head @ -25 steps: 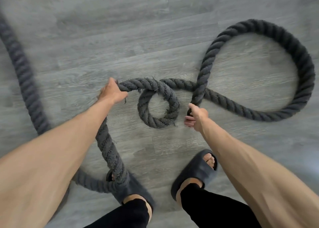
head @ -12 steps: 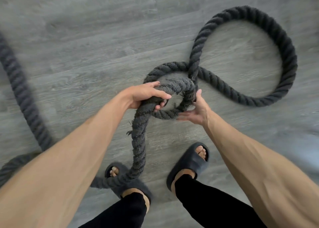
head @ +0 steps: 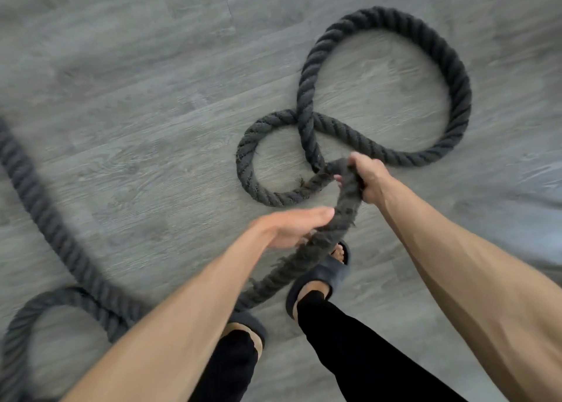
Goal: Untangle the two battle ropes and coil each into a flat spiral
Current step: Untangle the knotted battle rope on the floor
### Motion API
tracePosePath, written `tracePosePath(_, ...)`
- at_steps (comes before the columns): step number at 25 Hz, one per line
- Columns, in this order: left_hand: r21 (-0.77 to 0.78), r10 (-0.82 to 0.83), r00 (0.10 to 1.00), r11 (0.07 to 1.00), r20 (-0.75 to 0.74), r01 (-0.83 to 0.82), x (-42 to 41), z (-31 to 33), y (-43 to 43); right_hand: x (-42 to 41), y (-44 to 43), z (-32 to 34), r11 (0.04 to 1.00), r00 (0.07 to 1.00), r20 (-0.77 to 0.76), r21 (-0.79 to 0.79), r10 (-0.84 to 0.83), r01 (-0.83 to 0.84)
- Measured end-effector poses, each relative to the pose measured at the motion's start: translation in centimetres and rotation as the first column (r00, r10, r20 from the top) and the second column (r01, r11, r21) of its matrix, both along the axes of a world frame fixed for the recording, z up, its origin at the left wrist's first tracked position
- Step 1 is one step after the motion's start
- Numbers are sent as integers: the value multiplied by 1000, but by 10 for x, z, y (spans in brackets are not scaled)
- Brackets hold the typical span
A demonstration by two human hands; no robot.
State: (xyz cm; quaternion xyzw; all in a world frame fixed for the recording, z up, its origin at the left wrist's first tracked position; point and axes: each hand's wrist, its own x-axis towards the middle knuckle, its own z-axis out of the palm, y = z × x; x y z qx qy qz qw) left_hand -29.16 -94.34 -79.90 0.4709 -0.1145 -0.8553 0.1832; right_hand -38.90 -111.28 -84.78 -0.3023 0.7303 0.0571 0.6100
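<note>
The right hand (head: 371, 182) grips the battle rope (head: 456, 79) just right of its small loop (head: 243, 164); the left hand (head: 292, 227), fingers straight and together, touches the raised stretch nearer the person than that loop. A hard pull could cinch the crossing (tightening, not freeing, the tangle).

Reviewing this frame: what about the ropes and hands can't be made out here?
Head view only:
1. One rope or two: the left stretch exits the left edge, and the left forearm covers where it nears the held stretch that the right hand grips.
2. Left hand: motion blur hides whether it touches the held stretch.
3. Frayed tuft in the small loop: rope end or wear, too small.
4. Left sandal: mostly behind the forearm.
</note>
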Motion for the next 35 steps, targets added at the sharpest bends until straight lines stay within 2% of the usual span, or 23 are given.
tracePosePath(2,33,-91,985,996,146,87,-24,-21,11,-50,10,-18,978,972,-190,-129,138,-165)
tracePosePath(3,77,-60,960,996,274,40,-31,-39,19,-74,15,-28,948,930,-288,-152,227,-279)
tracePosePath(5,180,143,841,945,521,-272,-33,-83,33,-108,25,-48,904,862,-410,-171,297,-392)
tracePosePath(6,214,241,774,875,586,-434,-28,-105,38,-117,31,-58,887,842,-435,-177,318,-426)
tracePosePath(8,255,391,687,724,613,-641,-16,-139,36,-125,41,-78,818,770,-510,-199,384,-539)
tracePosePath(11,260,513,565,548,646,-795,-9,-176,13,-133,65,-114,691,612,-658,-188,439,-698)
tracePosePath(14,212,519,387,365,763,-907,-8,-210,-4,-138,80,-139,636,542,-700,-161,466,-755)
tracePosePath(16,137,505,278,297,817,-945,1,-222,-3,-141,77,-142,648,576,-657,-171,486,-742)
tracePosePath(18,-7,456,172,363,873,-932,24,-217,2,-134,68,-135,725,722,-535,-264,439,-636)
tracePosePath(19,-120,480,87,384,873,-916,41,-205,-2,-124,63,-126,754,796,-455,-332,399,-567)
tracePosePath(20,-226,548,6,356,837,-907,60,-184,-13,-112,59,-115,767,854,-379,-403,357,-500)
tracePosePath(23,-454,798,-176,134,577,-881,133,-115,-73,-60,50,-77,804,947,-154,-501,280,-320)
tracePosePath(24,-517,803,-228,113,550,-849,158,-89,-97,-39,46,-66,819,948,-104,-482,300,-312)
tracePosePath(25,-567,780,-249,159,574,-808,180,-72,-117,-20,42,-60,826,932,-81,-441,353,-351)
tracePosePath(27,-520,676,-172,354,716,-777,205,-52,-136,7,39,-55,778,842,-112,-336,527,-531)
tracePosePath(29,-381,501,-57,573,864,-726,201,-44,-131,16,43,-46,737,782,-140,-268,608,-621)
tracePosePath(30,-317,464,27,644,885,-696,193,-44,-123,14,45,-39,741,784,-136,-261,605,-618)
tracePosePath(32,-178,408,210,728,889,-662,163,-35,-105,6,45,-15,746,788,-139,-257,600,-614)
tracePosePath(35,-37,239,382,883,893,-467,120,19,-97,-4,24,44,749,781,-126,-228,611,-622)
